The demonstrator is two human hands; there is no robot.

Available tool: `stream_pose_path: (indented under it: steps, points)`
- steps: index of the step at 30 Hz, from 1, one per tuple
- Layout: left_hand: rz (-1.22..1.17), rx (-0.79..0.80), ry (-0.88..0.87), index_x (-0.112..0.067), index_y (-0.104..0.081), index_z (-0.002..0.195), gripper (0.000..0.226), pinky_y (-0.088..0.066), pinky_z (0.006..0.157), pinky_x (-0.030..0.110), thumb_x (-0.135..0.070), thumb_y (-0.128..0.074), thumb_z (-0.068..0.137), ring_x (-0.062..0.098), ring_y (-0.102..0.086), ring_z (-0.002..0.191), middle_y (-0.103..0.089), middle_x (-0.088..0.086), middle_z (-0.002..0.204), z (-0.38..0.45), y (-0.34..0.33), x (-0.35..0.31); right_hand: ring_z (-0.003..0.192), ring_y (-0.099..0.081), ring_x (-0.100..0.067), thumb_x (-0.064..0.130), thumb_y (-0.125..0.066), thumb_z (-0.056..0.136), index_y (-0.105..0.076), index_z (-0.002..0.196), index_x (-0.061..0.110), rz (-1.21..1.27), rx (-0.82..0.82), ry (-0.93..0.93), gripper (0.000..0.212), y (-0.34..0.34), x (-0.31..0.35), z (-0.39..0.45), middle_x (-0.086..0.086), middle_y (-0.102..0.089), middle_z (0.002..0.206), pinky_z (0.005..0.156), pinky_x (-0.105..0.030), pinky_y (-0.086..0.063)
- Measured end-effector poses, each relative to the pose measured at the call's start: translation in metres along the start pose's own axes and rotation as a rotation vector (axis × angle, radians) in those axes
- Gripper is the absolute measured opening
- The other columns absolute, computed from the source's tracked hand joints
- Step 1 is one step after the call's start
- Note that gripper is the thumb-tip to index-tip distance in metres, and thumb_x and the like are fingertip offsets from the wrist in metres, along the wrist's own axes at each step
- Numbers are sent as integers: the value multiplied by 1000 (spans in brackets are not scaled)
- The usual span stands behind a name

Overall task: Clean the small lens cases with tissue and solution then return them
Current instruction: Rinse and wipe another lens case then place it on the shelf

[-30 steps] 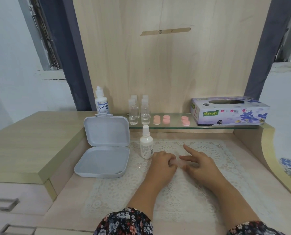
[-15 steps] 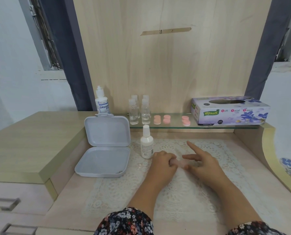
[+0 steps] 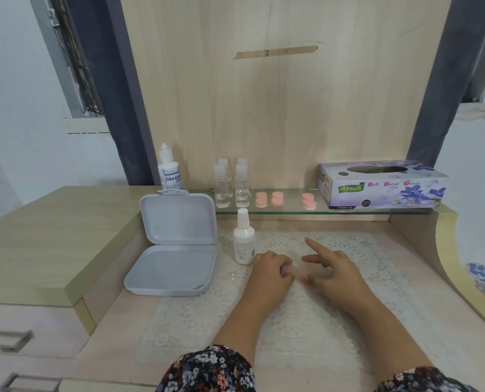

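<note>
1. Lens case [image 3: 297, 271]: pale pink, translucent, long axis left–right, on the lace mat [image 3: 334, 329].
2. Left hand [image 3: 269, 271] grasps its left end.
3. Right hand [image 3: 331, 268] pinches its right end, forefinger extended.

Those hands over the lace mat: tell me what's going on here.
A person is working on a small, pale lens case over the lace mat. The left hand grips one end of it, and the right hand pinches the other, forefinger raised. A white spray bottle stands beside the left hand, next to an open grey box. Pink caps, clear bottles and the tissue box sit on the glass shelf. No tissue is out.
</note>
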State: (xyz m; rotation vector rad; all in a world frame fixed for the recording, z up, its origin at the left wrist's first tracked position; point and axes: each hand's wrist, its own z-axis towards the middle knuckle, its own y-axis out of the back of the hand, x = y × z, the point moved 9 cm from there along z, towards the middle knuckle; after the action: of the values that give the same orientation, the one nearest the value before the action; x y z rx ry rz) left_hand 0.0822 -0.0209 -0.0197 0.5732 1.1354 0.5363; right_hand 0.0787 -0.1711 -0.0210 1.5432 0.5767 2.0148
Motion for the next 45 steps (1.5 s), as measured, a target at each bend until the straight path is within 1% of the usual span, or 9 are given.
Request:
stream_pose_path:
  steps: [6, 12, 17, 21, 25, 30, 34, 40, 45]
  points:
    - [-10, 1, -3, -14, -65, 119, 29, -35, 97, 25, -18, -53, 93, 19, -40, 115, -55, 3, 112, 0, 0, -1, 110, -41, -2, 31, -69, 86, -41, 137, 49, -34, -16, 29, 60, 0, 5, -1, 27, -65, 99, 96, -24, -32]
    - [1, 5, -6, -15, -64, 120, 30, -36, 99, 28, -20, -52, 94, 18, -41, 115, -56, 4, 115, 0, 1, -1, 109, -42, -6, 43, -73, 80, -48, 135, 43, -69, -73, 15, 60, 0, 6, -2, 24, -64, 94, 98, -32, -39]
    - [15, 12, -6, -15, -63, 121, 30, -33, 96, 23, -17, -51, 93, 18, -40, 115, -55, 4, 117, 1, -1, 0, 112, -39, -3, 38, -75, 79, -37, 140, 46, -34, -16, 1, 72, 0, 4, -1, 26, -63, 106, 94, -26, -33]
    - [14, 17, -3, -16, -62, 124, 31, -33, 98, 24, -16, -53, 94, 19, -39, 116, -55, 4, 118, 1, -2, 1, 122, -42, -4, 25, -76, 80, -29, 142, 51, 89, 76, -59, 82, -5, -9, 0, 28, -63, 110, 106, -32, -32]
    - [2, 12, -13, -16, -62, 123, 31, -31, 96, 21, -17, -54, 93, 18, -39, 116, -54, 3, 118, 0, -2, 1, 116, -46, -2, 27, -75, 82, -36, 142, 46, 61, 46, -39, 74, -5, -7, 0, 22, -66, 107, 96, -24, -31]
    - [-7, 14, -9, -16, -62, 123, 31, -33, 100, 24, -17, -54, 93, 18, -39, 117, -54, 3, 118, 1, -3, 3, 106, -47, 1, 31, -77, 79, -42, 139, 42, 36, 6, -23, 70, -4, -3, 1, 19, -65, 106, 86, -20, -33]
    - [2, 9, -14, -15, -62, 123, 31, -33, 101, 25, -16, -53, 94, 18, -39, 118, -54, 4, 120, 2, -3, 3, 103, -45, 1, 36, -75, 80, -42, 137, 45, -22, -1, -8, 67, -5, -1, 1, 24, -63, 102, 88, -23, -34]
    - [22, -6, -21, -13, -59, 127, 33, -33, 105, 26, -13, -52, 95, 18, -40, 121, -55, 5, 125, 5, -5, 7, 109, -44, -7, 29, -63, 87, -54, 131, 37, -168, 32, 63, 46, -2, 7, -1, 32, -58, 95, 94, -26, -34]
    - [-24, -25, -19, -12, -61, 124, 32, -41, 104, 34, -14, -54, 94, 18, -47, 120, -60, 5, 123, 7, -7, 11, 105, -43, -7, 35, -61, 90, -63, 122, 32, -274, 13, 99, 33, -1, 14, -2, 18, -61, 103, 85, -23, -24]
